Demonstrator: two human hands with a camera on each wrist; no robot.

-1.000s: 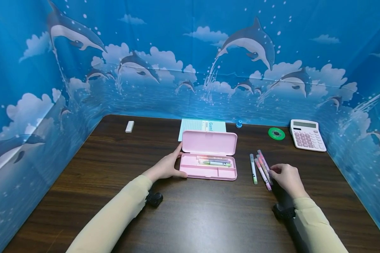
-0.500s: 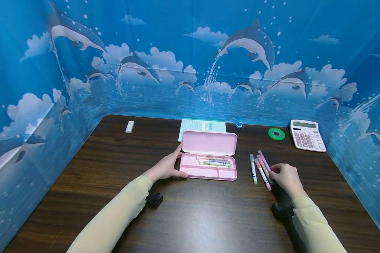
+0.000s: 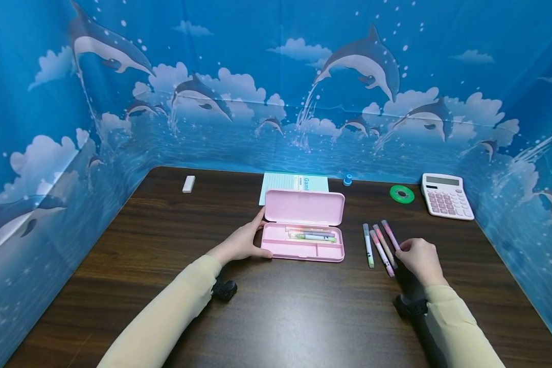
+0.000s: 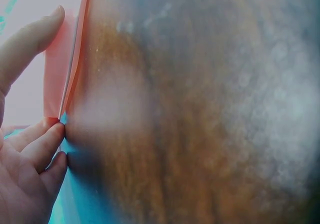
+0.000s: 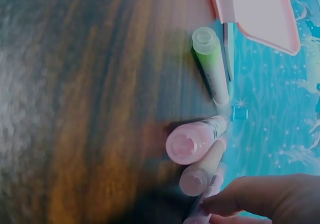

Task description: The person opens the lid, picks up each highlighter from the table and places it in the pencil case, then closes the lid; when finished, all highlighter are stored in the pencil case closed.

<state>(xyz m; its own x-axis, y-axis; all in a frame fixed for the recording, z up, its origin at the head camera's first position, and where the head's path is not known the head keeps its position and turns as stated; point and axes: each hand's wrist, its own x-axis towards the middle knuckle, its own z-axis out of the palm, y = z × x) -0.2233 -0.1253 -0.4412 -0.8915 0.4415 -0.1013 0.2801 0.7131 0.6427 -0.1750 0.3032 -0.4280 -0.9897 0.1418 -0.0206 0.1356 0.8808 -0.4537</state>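
An open pink pencil case lies mid-table, with several slim pens in its rear compartment. My left hand holds the case's left end, thumb at the front corner and fingers toward the hinge; the left wrist view has this thumb at the case edge. On the right, my right hand pinches the lower end of a pink-purple marker. Left of it lie an orange-pink marker, a pink-capped white marker and a green-ended marker. Thumb and index finger partly cover the pinched marker in the right wrist view.
A light-blue booklet lies partly behind the case lid. Along the back are a white eraser-like block, a small blue object, a green disc and a calculator. A dolphin-print curtain borders the table.
My right hand has shifted slightly right with the pink-purple marker, which now lies apart from the orange-pink one. The left hand and pencil case have stayed in place.
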